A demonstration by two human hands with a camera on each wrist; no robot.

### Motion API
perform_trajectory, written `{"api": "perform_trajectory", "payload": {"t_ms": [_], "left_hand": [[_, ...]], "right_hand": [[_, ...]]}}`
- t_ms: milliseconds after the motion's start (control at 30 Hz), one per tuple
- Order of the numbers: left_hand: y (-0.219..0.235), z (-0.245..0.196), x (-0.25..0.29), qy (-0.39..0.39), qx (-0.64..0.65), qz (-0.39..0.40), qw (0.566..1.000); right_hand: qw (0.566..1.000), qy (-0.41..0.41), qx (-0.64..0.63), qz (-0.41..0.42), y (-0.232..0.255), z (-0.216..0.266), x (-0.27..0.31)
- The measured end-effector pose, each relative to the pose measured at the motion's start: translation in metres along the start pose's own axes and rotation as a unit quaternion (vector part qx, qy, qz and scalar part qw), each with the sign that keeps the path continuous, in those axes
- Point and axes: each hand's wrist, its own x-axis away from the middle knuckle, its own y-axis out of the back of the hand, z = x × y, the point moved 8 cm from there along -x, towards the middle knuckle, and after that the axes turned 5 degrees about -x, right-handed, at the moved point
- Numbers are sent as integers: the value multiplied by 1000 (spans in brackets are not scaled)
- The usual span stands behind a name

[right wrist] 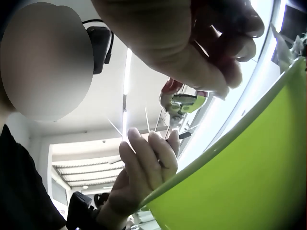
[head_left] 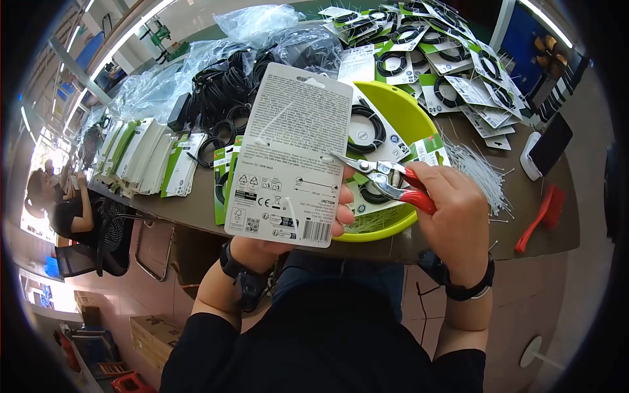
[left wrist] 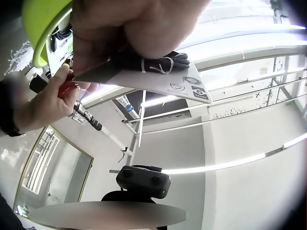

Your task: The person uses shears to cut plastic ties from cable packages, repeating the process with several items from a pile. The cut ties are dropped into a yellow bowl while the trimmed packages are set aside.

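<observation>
My left hand (head_left: 343, 213) grips a printed packaging card (head_left: 282, 157) from behind, its text side facing the head camera. In the left wrist view a black cable (left wrist: 168, 63) is strapped to the card's other face. White cable tie tails (head_left: 291, 216) poke out through the card. My right hand (head_left: 455, 204) holds red-handled cutters (head_left: 379, 175), their tips right at a small tie head near the card's right edge. In the right wrist view the left fingers (right wrist: 151, 158) spread behind the card.
Under the hands stands a lime-green basin (head_left: 419, 131) with carded cables. Packed cards (head_left: 452, 59) pile at the back right; loose black cables (head_left: 219, 88) and stacked cards (head_left: 141, 157) lie left. White tie pieces (head_left: 475, 167) and a red brush (head_left: 544, 216) are right. Another person (head_left: 72, 209) sits far left.
</observation>
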Motion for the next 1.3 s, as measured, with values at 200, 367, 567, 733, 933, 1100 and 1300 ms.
{"api": "perform_trajectory", "payload": {"t_ms": [200, 367, 567, 733, 933, 1100, 1300], "left_hand": [[0, 3, -6, 17, 48, -33, 998], [6, 3, -7, -5, -43, -40, 998], [11, 2, -4, -33, -250, -107, 962], [-3, 5, -9, -32, -230, -87, 969], [-17, 16, -9, 44, 18, -13, 999], [-6, 21, -4, 12, 4, -76, 997], [-9, 23, -2, 27, -71, -31, 997]], "right_hand": [[985, 35, -110, -128, 24, 0, -4], [982, 148, 42, -113, 19, 29, -2], [978, 168, 53, -108, 13, 36, -2], [992, 117, 18, -37, 3, 24, -1], [985, 93, -28, -143, 22, 22, -12], [984, 118, 22, -130, 18, 29, -16], [983, 126, 26, -135, 16, 33, -17]]}}
